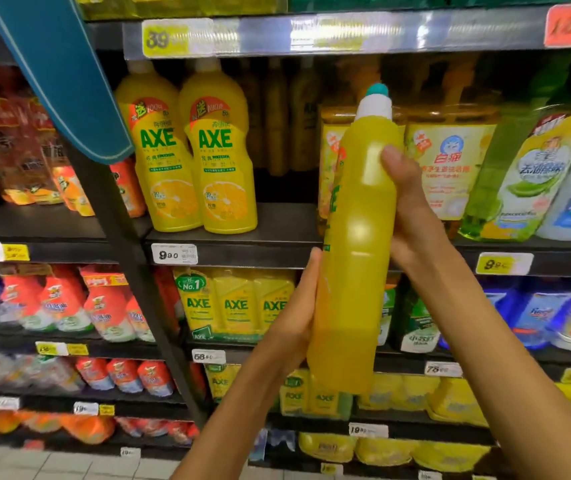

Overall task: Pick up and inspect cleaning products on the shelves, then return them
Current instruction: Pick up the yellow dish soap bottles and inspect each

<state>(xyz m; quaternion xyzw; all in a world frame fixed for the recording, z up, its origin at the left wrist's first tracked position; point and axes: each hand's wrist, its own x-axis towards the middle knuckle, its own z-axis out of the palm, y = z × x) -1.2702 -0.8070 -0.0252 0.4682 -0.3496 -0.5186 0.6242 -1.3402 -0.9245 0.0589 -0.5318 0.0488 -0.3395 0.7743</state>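
I hold a tall yellow detergent bottle [353, 244] with a white neck and teal cap upright in front of the shelves, its plain side turned toward me. My left hand [299, 306] grips its lower left side. My right hand [412, 216] wraps its upper right side, thumb on the front. Two matching yellow AXE bottles [194, 161] stand on the middle shelf [239, 252] to the left, with a gap beside them.
Yellow refill packs [450, 168] and green and white pouches [533, 181] fill the shelf behind the bottle. Orange pouches [104, 306] and AXE multipacks [235, 306] sit on lower shelves. A dark upright post [121, 237] divides the bays. A teal strap [62, 74] hangs at the upper left.
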